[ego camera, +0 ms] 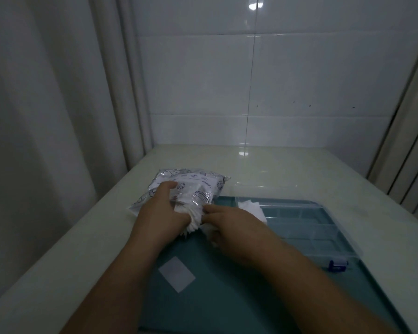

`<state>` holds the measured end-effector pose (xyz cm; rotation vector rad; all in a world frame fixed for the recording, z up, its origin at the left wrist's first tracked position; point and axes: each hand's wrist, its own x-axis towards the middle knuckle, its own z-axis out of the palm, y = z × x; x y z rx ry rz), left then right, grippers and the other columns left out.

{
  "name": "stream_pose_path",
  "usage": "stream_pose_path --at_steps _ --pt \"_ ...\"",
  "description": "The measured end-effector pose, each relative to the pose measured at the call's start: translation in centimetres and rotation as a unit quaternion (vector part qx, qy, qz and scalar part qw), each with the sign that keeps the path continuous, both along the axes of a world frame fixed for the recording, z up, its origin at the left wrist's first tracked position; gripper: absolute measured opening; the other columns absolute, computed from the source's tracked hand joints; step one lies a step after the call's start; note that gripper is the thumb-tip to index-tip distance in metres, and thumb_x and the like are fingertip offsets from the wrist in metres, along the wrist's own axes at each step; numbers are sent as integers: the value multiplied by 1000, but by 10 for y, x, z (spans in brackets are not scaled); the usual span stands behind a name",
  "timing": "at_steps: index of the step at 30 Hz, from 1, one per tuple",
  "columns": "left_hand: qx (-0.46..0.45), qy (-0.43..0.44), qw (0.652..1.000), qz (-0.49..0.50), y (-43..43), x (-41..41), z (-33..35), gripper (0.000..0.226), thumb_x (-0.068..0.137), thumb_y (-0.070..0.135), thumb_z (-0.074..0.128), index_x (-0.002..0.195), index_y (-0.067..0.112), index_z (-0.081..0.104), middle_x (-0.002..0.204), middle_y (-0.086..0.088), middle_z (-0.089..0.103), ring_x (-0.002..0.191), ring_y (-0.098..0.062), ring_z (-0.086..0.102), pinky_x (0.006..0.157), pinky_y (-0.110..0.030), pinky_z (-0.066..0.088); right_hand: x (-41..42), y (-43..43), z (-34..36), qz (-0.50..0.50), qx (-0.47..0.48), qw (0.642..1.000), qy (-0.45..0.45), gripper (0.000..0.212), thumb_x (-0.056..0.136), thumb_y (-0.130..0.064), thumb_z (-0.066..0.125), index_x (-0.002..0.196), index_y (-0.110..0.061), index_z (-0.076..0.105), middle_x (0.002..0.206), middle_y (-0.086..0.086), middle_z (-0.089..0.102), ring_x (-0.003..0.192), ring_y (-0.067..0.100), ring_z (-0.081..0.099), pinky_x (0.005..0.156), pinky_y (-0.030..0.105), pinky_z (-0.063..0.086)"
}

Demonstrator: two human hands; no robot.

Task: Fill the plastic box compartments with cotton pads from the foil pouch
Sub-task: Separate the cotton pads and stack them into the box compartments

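Hands with fingertips out of sight: left hand (162, 213) around foil pouch (193, 180) mouth, right hand (237, 227) around cotton pads (194, 219).

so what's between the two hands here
A bunch of white pads, poking out of the pouch, sits between the left hand and right hand, seen in the head view.

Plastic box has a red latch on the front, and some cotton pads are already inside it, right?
Not quite. The head view shows the latch on the plastic box is blue, not red. The rest holds: some cotton pads are already inside it.
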<state>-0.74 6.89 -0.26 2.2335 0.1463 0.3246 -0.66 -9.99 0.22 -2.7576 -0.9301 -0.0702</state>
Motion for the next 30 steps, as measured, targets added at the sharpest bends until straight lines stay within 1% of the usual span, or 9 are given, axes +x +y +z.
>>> stream_pose_path --at_steps 4,9,12,14,17,20,22,24,30 --pt "-13 3 1000 4 5 1 0 73 70 10 65 135 33 42 110 -7 63 80 -21 61 70 -31 51 3 -1 -3 -21 16 1000 3 34 93 -19 55 126 -18 59 145 -6 45 125 16 48 102 33 41" --pt "6 9 1000 -6 6 0 -2 76 72 14 70 139 31 39 125 -6 60 95 -18 57 76 -26 41 3 0 -6 -21 23 999 27 33 91 -18 56 124 -20 60 135 -5 53 118 20 53 98 36 45" --pt "18 -5 1000 -3 3 -1 -1 77 74 21 73 141 30 37 130 -4 58 97 -11 49 78 -24 35 2 -1 -6 -26 25 999 28 31 91 -19 57 122 -22 60 129 -4 57 114 21 55 95 35 46" --pt "41 -11 999 2 1 -2 -1 76 75 22 72 142 30 36 128 -4 59 93 -10 47 77 -23 33 0 -2 -6 -47 39 997 39 31 91 -21 57 122 -26 58 124 0 61 111 22 56 91 32 47" --pt "48 -12 999 9 -1 -2 -2 74 76 23 70 142 30 36 122 -5 64 95 -14 54 76 -22 34 -2 -3 -4 -51 63 996 33 31 93 -21 57 121 -33 55 123 -1 60 108 20 56 86 28 45" --pt "50 -15 999 15 -1 -3 -1 73 76 24 71 141 30 37 123 -5 63 103 -18 58 78 -23 35 -2 -1 -4 -4 52 998 19 43 92 -16 56 131 -34 53 140 -8 46 122 18 49 98 33 45" --pt "49 -17 999 15 -2 -4 0 71 76 20 69 140 31 39 120 -4 64 94 -14 55 76 -22 35 -2 0 -4 -4 24 999 20 49 94 -17 55 139 -34 47 152 -9 33 131 20 43 104 35 41" --pt "41 -13 999 19 -2 -6 2 70 75 17 69 138 31 40 116 -3 63 87 -12 52 72 -22 35 -3 1 -4 -9 14 1000 22 53 94 -17 54 142 -34 42 155 -11 28 135 21 39 107 35 38" --pt "0 -14 999 42 4 -5 10 66 68 18 72 128 32 49 103 4 58 89 -16 55 74 -24 38 -3 2 -4 -9 10 1000 11 53 92 -15 54 142 -31 43 150 -7 35 129 22 45 103 38 43"
